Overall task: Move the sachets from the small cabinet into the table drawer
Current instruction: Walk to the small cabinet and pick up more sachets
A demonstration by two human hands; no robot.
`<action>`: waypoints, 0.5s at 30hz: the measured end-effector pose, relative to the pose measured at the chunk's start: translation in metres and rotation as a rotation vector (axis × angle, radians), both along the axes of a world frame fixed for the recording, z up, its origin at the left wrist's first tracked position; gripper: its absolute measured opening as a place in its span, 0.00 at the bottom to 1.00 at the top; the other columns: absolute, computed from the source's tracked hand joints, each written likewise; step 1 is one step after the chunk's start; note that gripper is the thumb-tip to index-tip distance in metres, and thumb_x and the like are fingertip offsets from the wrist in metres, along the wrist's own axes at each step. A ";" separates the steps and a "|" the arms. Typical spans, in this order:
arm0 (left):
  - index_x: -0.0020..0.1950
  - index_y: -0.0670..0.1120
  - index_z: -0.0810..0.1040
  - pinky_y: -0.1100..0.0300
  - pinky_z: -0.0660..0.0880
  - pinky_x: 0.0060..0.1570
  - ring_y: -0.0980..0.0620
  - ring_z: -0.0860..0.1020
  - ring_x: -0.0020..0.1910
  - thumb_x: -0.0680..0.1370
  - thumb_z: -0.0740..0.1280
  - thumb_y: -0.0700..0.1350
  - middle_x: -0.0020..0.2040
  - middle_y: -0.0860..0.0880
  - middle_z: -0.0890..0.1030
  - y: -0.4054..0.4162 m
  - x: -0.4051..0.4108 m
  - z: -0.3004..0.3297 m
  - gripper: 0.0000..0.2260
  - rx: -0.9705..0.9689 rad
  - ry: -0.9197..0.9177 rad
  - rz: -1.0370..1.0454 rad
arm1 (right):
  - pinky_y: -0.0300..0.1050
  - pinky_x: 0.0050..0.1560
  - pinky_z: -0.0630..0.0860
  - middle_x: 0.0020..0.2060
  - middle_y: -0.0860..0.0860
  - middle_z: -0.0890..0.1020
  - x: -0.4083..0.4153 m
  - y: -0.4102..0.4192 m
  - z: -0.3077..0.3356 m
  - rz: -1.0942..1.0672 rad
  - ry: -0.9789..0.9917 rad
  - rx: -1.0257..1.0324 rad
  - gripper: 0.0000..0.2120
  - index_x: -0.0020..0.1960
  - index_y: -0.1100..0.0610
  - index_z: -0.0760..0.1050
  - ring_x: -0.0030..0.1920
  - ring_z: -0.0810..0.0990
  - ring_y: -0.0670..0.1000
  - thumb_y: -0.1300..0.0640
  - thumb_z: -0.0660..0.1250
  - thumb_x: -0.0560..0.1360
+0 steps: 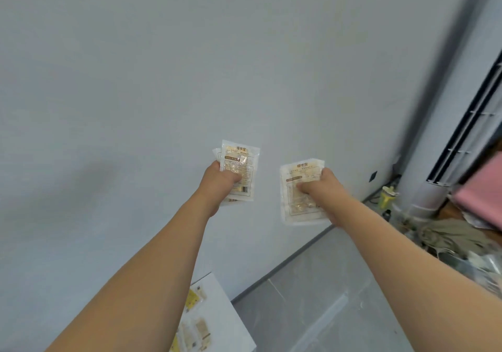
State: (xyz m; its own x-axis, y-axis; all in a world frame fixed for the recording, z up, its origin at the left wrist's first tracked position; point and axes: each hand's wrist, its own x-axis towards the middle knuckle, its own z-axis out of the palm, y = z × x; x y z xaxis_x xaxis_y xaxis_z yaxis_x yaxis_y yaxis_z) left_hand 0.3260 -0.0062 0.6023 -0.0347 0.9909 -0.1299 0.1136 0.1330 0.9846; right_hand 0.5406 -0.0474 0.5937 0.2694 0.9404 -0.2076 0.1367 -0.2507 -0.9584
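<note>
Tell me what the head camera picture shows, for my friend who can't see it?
Two bare arms reach out toward a pale wall, the left hand gripping sachets and the right hand gripping more sachets. Below, further sachets lie on a white surface.

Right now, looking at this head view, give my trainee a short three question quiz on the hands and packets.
1. True or false: the left hand holds nothing.
2. Which hand grips the pale printed plastic sachets nearer the pink cloth: A left, B right?
3. Fill in: more sachets lie on the white ___ surface at the lower edge.

Key: 1 false, it grips its own sachet stack; 2 B, the right hand; 3 flat.
</note>
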 end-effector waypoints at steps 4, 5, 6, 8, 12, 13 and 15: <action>0.60 0.47 0.74 0.59 0.73 0.36 0.49 0.80 0.48 0.76 0.66 0.37 0.54 0.48 0.81 -0.017 0.093 0.003 0.14 -0.007 -0.022 -0.084 | 0.55 0.49 0.80 0.50 0.56 0.79 0.088 -0.032 -0.001 -0.159 0.021 -0.045 0.15 0.60 0.55 0.66 0.49 0.81 0.59 0.60 0.64 0.74; 0.61 0.47 0.74 0.59 0.73 0.36 0.50 0.80 0.47 0.76 0.66 0.36 0.54 0.48 0.81 -0.022 0.115 0.002 0.14 -0.006 -0.026 -0.110 | 0.57 0.51 0.80 0.50 0.57 0.79 0.109 -0.041 -0.002 -0.201 0.019 -0.054 0.15 0.60 0.55 0.67 0.49 0.81 0.60 0.59 0.63 0.74; 0.61 0.47 0.74 0.60 0.73 0.35 0.51 0.79 0.47 0.77 0.66 0.36 0.54 0.49 0.81 -0.027 0.138 0.002 0.14 -0.003 -0.028 -0.138 | 0.57 0.51 0.80 0.49 0.57 0.80 0.128 -0.051 -0.002 -0.232 0.023 -0.058 0.16 0.60 0.55 0.67 0.48 0.81 0.60 0.58 0.63 0.74; 0.60 0.47 0.74 0.60 0.72 0.35 0.53 0.79 0.46 0.77 0.65 0.36 0.53 0.50 0.81 -0.037 0.180 0.001 0.13 0.001 -0.025 -0.200 | 0.55 0.48 0.80 0.48 0.57 0.80 0.163 -0.069 -0.007 -0.280 0.043 -0.064 0.16 0.61 0.55 0.67 0.46 0.81 0.59 0.58 0.61 0.74; 0.59 0.48 0.74 0.63 0.71 0.35 0.55 0.78 0.45 0.77 0.65 0.36 0.49 0.53 0.80 -0.050 0.253 -0.007 0.12 -0.003 0.022 -0.322 | 0.47 0.38 0.76 0.48 0.55 0.79 0.221 -0.100 -0.020 -0.371 0.075 -0.098 0.15 0.62 0.55 0.65 0.43 0.80 0.55 0.58 0.61 0.76; 0.58 0.48 0.74 0.63 0.70 0.35 0.55 0.78 0.45 0.77 0.65 0.36 0.49 0.53 0.80 -0.051 0.271 -0.010 0.12 -0.002 0.038 -0.354 | 0.46 0.37 0.75 0.49 0.55 0.79 0.234 -0.106 -0.025 -0.394 0.088 -0.105 0.16 0.63 0.55 0.65 0.43 0.79 0.55 0.58 0.60 0.76; 0.58 0.48 0.74 0.63 0.71 0.36 0.56 0.78 0.44 0.77 0.65 0.35 0.50 0.52 0.80 -0.053 0.305 -0.018 0.12 -0.004 0.062 -0.416 | 0.46 0.37 0.75 0.48 0.54 0.79 0.258 -0.120 -0.035 -0.459 0.119 -0.123 0.17 0.64 0.55 0.65 0.44 0.79 0.54 0.59 0.61 0.76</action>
